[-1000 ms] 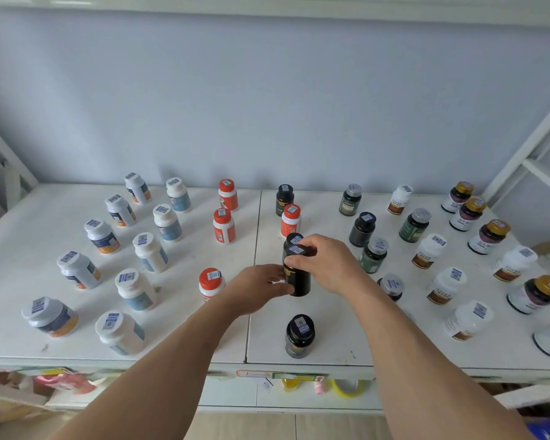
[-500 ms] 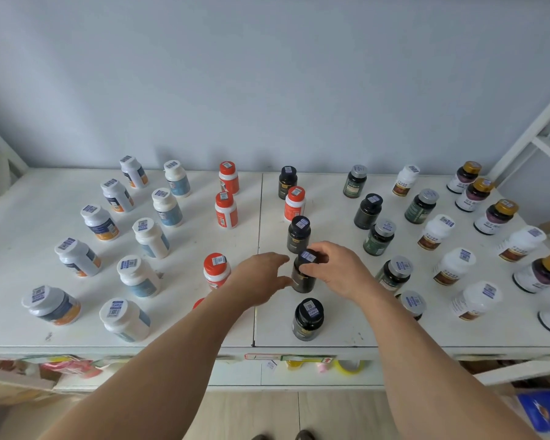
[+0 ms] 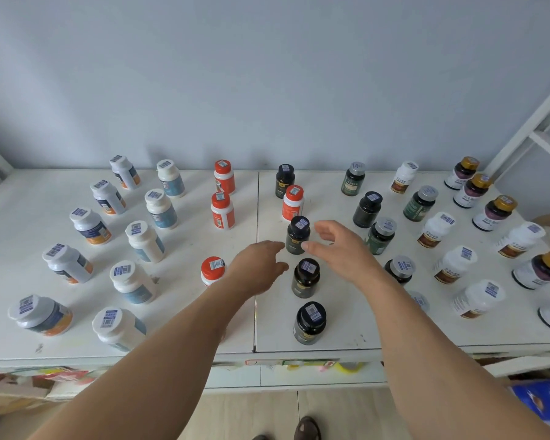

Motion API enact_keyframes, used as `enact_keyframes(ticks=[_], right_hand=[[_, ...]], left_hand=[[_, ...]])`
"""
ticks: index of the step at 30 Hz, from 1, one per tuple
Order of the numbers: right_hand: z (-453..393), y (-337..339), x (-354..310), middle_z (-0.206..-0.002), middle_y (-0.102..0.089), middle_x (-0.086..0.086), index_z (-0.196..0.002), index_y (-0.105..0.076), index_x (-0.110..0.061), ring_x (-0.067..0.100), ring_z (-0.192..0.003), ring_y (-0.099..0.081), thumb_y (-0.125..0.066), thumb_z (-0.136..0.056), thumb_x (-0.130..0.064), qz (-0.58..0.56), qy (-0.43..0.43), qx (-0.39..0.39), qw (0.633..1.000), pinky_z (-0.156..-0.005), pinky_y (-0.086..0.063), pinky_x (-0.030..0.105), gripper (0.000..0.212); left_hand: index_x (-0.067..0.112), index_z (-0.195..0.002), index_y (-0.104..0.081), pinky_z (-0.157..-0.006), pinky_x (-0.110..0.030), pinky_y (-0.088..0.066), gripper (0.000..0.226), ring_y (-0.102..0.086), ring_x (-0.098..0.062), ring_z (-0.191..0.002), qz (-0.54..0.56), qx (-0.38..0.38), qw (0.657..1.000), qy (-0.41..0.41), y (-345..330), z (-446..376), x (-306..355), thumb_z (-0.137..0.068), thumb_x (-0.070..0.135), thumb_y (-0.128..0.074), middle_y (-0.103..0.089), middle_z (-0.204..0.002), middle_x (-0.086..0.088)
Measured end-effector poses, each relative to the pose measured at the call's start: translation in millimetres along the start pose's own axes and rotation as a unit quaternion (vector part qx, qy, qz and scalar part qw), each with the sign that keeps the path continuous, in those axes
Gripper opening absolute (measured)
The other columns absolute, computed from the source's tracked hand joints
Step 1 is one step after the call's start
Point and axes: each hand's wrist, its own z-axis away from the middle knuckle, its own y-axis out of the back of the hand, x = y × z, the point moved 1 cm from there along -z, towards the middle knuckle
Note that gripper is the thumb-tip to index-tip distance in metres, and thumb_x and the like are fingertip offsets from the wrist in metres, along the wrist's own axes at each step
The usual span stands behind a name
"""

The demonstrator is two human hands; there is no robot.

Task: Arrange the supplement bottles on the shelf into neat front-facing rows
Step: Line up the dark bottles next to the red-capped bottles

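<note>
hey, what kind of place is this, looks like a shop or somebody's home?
Probably a stockroom or shop display, not certain. Rows of supplement bottles grouped by type stand on a white shelf, each cap bearing a barcode sticker, with packaged goods on the shelf below.

A plain pale-blue wall (image 3: pixel 267 74) (evenly lit) backs the white shelf (image 3: pixel 331 331); light wood floor (image 3: pixel 251 411) below.

Your white shelf (image 3: pixel 23 214) has a seam (image 3: pixel 256 249) down its middle. Left of the seam stand white-capped bottles (image 3: pixel 145 241) and red-capped bottles (image 3: pixel 223 211); right of it, a column of black bottles (image 3: pixel 305 277), then green bottles (image 3: pixel 421 203) and gold-capped bottles (image 3: pixel 496 212).
</note>
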Motion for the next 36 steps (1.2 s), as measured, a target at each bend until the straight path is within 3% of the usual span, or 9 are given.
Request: enact_keyframes(ticks=[5,8,11,16,26,36], right_hand=[[-38,4,-17,-0.142,-0.049,0.0,-0.139,-0.046,-0.021,0.018,-0.129,-0.047,-0.068,-0.086,-0.037,0.076,0.016,-0.028,0.997,-0.097,-0.037,0.03,0.059],[-55,-1,-15,-0.131,-0.057,0.0,-0.133,-0.051,-0.022,0.02,-0.119,-0.053,-0.072,-0.081,-0.036,0.108,0.018,-0.061,0.992,-0.086,-0.039,0.028,0.058],[-64,-4,-9,-0.123,-0.062,0.001,-0.132,-0.053,-0.023,0.02,-0.108,-0.058,-0.072,-0.082,-0.031,0.112,0.021,-0.074,0.991,-0.086,-0.043,0.028,0.054],[-71,2,-11,-0.117,-0.064,0.002,-0.125,-0.057,-0.021,0.018,-0.098,-0.057,-0.068,-0.087,-0.031,0.117,0.047,-0.067,0.99,-0.079,-0.04,0.026,0.04],[-76,23,-39,-0.104,-0.065,-0.001,-0.115,-0.061,-0.02,0.018,-0.092,-0.058,-0.065,-0.086,-0.044,0.127,0.06,-0.014,0.99,-0.069,-0.039,0.028,0.037],[-73,15,-50,-0.103,-0.066,-0.001,-0.113,-0.063,-0.019,0.018,-0.092,-0.059,-0.066,-0.084,-0.049,0.122,0.054,0.002,0.991,-0.069,-0.039,0.028,0.042]], left_hand=[[0.023,-0.144,-0.04,-0.102,-0.034,-0.043,0.055,-0.051,-0.022,-0.126,0.046,0.014,0.997,0.056,9,-20,4,-0.094,0.033,-0.058,-0.048,-0.144,-0.001],[0.022,-0.144,-0.04,-0.104,-0.034,-0.041,0.055,-0.049,-0.022,-0.128,0.053,0.011,0.996,0.069,10,-30,7,-0.094,0.033,-0.058,-0.047,-0.146,-0.001],[0.022,-0.145,-0.039,-0.105,-0.034,-0.039,0.055,-0.048,-0.021,-0.129,0.058,-0.002,0.995,0.079,8,-41,11,-0.094,0.032,-0.058,-0.046,-0.146,-0.001],[0.022,-0.142,-0.044,-0.102,-0.033,-0.042,0.051,-0.051,-0.021,-0.124,0.101,-0.01,0.991,0.084,8,-51,16,-0.093,0.03,-0.059,-0.052,-0.14,0.0],[0.024,-0.133,-0.055,-0.099,-0.032,-0.044,0.044,-0.056,-0.018,-0.116,0.189,-0.008,0.98,0.057,36,-56,22,-0.089,0.02,-0.061,-0.06,-0.13,0.001],[0.021,-0.131,-0.056,-0.105,-0.037,-0.041,0.04,-0.055,-0.019,-0.118,0.185,-0.015,0.982,0.037,50,-49,16,-0.092,0.02,-0.06,-0.06,-0.131,0.0]])
